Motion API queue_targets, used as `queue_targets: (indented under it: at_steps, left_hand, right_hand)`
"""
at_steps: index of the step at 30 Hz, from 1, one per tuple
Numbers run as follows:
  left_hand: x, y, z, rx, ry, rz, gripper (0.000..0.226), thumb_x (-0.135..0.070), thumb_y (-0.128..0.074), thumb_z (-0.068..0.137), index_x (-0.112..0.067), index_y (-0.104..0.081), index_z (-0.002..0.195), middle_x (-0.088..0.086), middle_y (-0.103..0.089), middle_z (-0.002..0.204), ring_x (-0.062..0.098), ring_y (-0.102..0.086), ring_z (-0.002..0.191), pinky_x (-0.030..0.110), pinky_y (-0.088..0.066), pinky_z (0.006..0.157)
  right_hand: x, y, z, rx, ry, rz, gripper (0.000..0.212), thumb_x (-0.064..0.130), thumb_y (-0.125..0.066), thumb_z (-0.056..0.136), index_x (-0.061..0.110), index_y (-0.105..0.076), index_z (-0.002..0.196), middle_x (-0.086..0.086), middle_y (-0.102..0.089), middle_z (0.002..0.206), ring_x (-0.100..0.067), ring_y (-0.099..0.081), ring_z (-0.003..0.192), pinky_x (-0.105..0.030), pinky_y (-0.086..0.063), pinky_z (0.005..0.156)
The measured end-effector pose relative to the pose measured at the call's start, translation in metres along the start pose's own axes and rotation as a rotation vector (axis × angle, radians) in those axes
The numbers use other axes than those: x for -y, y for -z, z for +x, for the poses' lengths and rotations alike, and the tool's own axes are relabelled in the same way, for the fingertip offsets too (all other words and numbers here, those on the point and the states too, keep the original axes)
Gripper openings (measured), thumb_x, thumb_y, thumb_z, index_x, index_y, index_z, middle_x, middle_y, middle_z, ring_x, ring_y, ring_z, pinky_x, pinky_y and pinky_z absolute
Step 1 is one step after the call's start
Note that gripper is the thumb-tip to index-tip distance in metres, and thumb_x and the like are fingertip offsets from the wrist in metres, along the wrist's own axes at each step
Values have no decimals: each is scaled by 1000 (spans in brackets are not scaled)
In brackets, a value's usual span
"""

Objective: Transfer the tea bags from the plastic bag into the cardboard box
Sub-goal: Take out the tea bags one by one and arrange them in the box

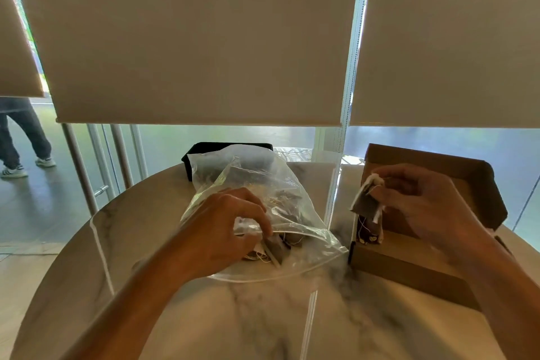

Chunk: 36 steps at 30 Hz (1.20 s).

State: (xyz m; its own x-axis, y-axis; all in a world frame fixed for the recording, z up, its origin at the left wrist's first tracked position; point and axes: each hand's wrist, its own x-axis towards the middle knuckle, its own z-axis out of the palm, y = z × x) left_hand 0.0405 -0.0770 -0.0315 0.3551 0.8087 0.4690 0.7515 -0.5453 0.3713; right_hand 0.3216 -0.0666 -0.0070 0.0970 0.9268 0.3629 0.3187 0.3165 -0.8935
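A clear plastic bag (257, 184) lies on the round marble table (263, 324), its mouth open toward me, with several dark tea bags inside. My left hand (230, 225) reaches into the mouth and pinches a tea bag (274, 248) there. An open brown cardboard box (409, 266) stands at the right with its lid up. My right hand (420, 202) pinches another tea bag (365, 202) by its top, above the box's left end. A few tea bags (369, 231) stand inside the box at that end.
A black box (204, 152) sits behind the plastic bag at the table's far edge. Roller blinds hang over glass panels beyond. A person's legs (20, 140) are visible outside at the far left.
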Motion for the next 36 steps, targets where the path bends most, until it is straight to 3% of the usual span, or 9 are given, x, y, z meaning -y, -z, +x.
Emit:
queue_targets:
  at_steps: [2, 5, 9, 13, 18, 22, 27, 36]
  left_hand:
    - [2, 0, 1, -17, 15, 4, 21, -19, -69, 76, -40, -71, 76, -26, -62, 93, 0, -58, 87, 25, -49, 74]
    - [2, -2, 2, -27, 24, -16, 28, -10, -68, 78, -37, -74, 75, -24, -65, 88, 0, -60, 85, 13, -43, 69]
    - [3, -6, 2, -54, 32, -73, 29, -7, -66, 80, -34, -76, 83, -24, -66, 89, -5, -61, 87, 8, -43, 72]
    - [3, -6, 1, -67, 38, -104, 30, -6, -67, 80, -33, -76, 85, -24, -67, 90, -6, -61, 89, 9, -45, 76]
    - [3, -7, -1, -49, 46, -133, 31, -6, -68, 81, -36, -75, 84, -26, -67, 89, -9, -59, 89, 5, -42, 75]
    - [1, -6, -2, -41, 44, -137, 31, -6, -68, 80, -36, -75, 84, -29, -66, 88, -10, -58, 90, 4, -40, 75]
    - [1, -6, -3, -4, 52, -130, 28, -9, -67, 82, -36, -75, 85, -29, -65, 89, -10, -58, 90, 4, -40, 74]
    - [0, -5, -3, 5, 38, -126, 30, -7, -66, 82, -35, -75, 86, -29, -65, 89, -11, -56, 93, 3, -39, 77]
  right_hand:
    - [-11, 13, 7, -14, -28, -45, 24, 3, -70, 79, 26, -68, 87, 9, -72, 77, -7, -67, 77, -19, -48, 67]
    - [-28, 21, 14, 76, -98, -156, 19, 3, -70, 80, 20, -69, 88, 5, -70, 82, -8, -65, 81, -15, -44, 63]
    - [-48, 14, 19, 160, -98, -332, 26, 3, -74, 76, 28, -68, 80, 12, -70, 72, -8, -65, 79, -13, -41, 61]
    - [-58, 5, 20, 139, -63, -386, 23, 5, -72, 80, 26, -68, 85, 10, -65, 85, -6, -60, 81, -4, -40, 51]
    - [-60, -1, 22, 82, -20, -423, 22, 6, -73, 79, 23, -68, 93, 10, -63, 86, -1, -56, 79, 1, -38, 50]
    - [-60, 3, 22, 115, -68, -387, 30, 4, -76, 75, 20, -65, 97, 5, -66, 81, -6, -59, 75, -2, -38, 48]
    - [-60, 17, 20, 153, -176, -337, 45, 5, -81, 68, 23, -57, 101, -1, -68, 83, -15, -64, 78, -21, -43, 59]
    - [-65, 5, 20, 168, -146, -446, 33, 14, -79, 74, 25, -54, 92, 4, -64, 88, -7, -58, 79, -16, -38, 59]
